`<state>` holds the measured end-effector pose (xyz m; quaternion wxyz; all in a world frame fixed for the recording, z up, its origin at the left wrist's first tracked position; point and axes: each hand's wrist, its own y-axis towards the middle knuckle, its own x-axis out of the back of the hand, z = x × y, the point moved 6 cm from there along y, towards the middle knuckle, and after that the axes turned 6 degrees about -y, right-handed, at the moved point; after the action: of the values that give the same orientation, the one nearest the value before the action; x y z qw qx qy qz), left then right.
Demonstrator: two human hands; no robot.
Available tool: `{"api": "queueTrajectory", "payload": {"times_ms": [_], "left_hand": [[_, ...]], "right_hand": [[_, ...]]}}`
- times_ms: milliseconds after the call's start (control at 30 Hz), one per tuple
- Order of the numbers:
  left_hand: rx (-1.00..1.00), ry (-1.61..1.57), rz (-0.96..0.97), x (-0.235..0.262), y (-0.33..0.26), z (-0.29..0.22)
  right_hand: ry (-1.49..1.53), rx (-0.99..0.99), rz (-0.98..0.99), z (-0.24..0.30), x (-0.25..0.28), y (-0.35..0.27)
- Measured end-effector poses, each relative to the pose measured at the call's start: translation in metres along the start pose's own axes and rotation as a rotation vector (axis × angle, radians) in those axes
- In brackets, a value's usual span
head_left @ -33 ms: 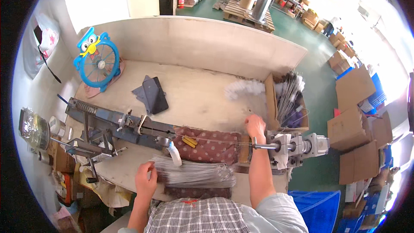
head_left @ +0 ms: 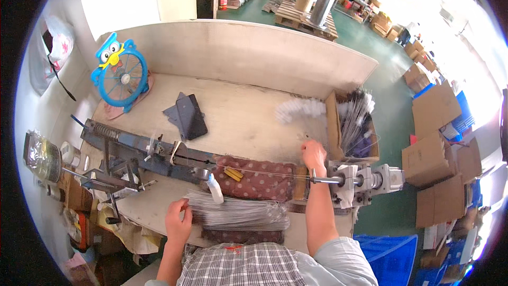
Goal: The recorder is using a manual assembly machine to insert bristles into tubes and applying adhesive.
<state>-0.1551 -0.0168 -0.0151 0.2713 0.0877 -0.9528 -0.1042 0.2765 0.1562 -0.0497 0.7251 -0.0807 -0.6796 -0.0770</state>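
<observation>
My right hand [head_left: 314,154] reaches over the shaft of a metal spindle [head_left: 352,179] at the right. Its fingers are closed at the tips; a small dark point shows by them, too small to name. My left hand [head_left: 179,220] is loosely curled with thumb and fingers apart, beside the left end of a bundle of thin metal wires [head_left: 238,214]. A white bottle [head_left: 215,189] lies on the wires. Thin wire strands [head_left: 267,171] stretch from the long dark metal fixture [head_left: 132,147] to the spindle, above a dotted brown cloth [head_left: 264,182] with yellow-handled cutters [head_left: 233,173].
On the bench stand a blue cartoon fan [head_left: 123,80] and a dark phone [head_left: 190,117] lying on grey cloth. A fluffy white brush [head_left: 300,109] lies beside a cardboard box [head_left: 332,127] of wire brushes. A crank handle [head_left: 112,220] juts out at left. A low panel [head_left: 233,47] borders the back.
</observation>
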Motion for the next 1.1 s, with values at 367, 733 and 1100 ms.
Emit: {"api": "queueTrajectory", "payload": {"times_ms": [367,733,1100], "left_hand": [[0.31,-0.06,-0.249,0.054,-0.018,0.066],[0.793,-1.072,-0.396,0.059,0.012,0.104],[0.851,-1.22,-0.545,0.055,0.009,0.112]], "right_hand": [[0.174,-0.26,-0.551,-0.005,0.023,0.024],[0.516,0.621,-0.013,0.195,0.061,-0.092],[0.221,0.696,0.344,0.192,0.062,-0.127]]}}
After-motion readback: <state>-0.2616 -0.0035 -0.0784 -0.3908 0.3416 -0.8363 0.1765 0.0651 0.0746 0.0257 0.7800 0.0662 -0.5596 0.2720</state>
